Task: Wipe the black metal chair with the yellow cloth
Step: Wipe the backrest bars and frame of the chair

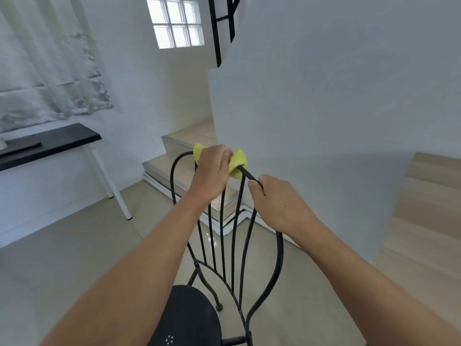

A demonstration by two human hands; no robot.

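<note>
Chair: black metal chair [192,313] stands on the pale tiled floor [62,270], with beige steps [174,168] beyond it
Cloth: yellow cloth [239,161] is wrapped over the top rail [252,176] of the chair back and sticks out on both sides of the left hand
Left hand: left hand [212,168] has its fingers curled and clamped on the cloth and the rail under it
Right hand: right hand [279,203] is just beside it, fingers closed round the bare rail
Background: dark worktop [57,138] on white legs by the left wall, well apart from the chair
</note>
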